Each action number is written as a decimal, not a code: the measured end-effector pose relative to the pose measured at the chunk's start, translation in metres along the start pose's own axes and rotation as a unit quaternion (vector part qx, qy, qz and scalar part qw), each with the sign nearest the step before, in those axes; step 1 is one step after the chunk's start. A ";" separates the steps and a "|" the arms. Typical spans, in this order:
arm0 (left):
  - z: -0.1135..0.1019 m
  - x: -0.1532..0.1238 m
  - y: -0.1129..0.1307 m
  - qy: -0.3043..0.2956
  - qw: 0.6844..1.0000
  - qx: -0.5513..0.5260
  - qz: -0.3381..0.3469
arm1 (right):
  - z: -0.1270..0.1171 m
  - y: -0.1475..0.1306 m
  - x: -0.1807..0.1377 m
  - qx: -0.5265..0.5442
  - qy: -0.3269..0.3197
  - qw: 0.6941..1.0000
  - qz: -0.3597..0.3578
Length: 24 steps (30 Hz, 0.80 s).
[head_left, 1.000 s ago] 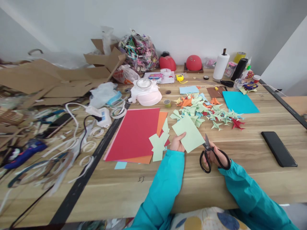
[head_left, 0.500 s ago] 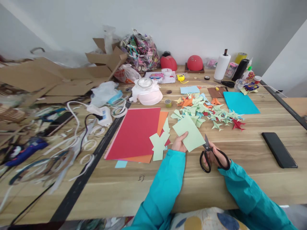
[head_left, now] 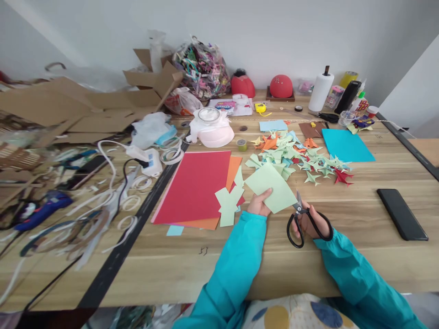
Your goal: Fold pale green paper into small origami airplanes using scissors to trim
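A light green sheet of paper (head_left: 270, 185) is pinched in my left hand (head_left: 260, 203), thumb on top and the other fingers beneath. My right hand (head_left: 313, 222) grips black-handled scissors (head_left: 300, 209), with fingers through the loops. The scissor blades point up and away from me, close to the sheet's right corner; whether they touch it I cannot tell. Just left of my left hand lie several cut green paper pieces (head_left: 227, 205) on the edge of a red paper stack (head_left: 197, 187). Beyond the sheet spreads a pile of folded paper shapes (head_left: 286, 153), mostly green with some orange and red.
A black phone (head_left: 402, 214) lies at the right, and a blue sheet (head_left: 348, 145) behind it. At the left are a white power strip (head_left: 151, 162), tangled strips, a blue glue gun (head_left: 44, 210) and open cardboard (head_left: 85, 107). A paper roll (head_left: 321, 91) stands at the back.
The camera view has shifted slightly. The scissors' blades look a little more upright and remain by the sheet's right corner. Both hands keep their holds.
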<state>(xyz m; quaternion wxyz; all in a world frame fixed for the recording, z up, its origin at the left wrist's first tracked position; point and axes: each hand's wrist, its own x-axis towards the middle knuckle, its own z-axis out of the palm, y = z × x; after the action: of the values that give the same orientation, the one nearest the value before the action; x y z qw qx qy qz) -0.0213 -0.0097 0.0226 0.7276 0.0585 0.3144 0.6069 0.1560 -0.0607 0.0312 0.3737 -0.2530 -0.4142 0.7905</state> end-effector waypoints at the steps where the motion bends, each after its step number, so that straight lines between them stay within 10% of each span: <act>1: 0.000 0.000 -0.001 0.005 1.000 0.003 0.000 | 0.000 0.000 0.000 0.004 -0.003 1.000 0.000; 24: -0.004 0.008 0.000 0.052 0.981 0.158 0.099 | -0.005 -0.001 -0.006 0.064 -0.034 0.996 0.047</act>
<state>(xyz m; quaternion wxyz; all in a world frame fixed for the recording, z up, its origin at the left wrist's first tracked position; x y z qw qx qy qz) -0.0231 -0.0036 0.0168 0.6280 0.1717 0.4363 0.6211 0.1638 -0.0628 0.0299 0.3375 -0.2206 -0.3629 0.8401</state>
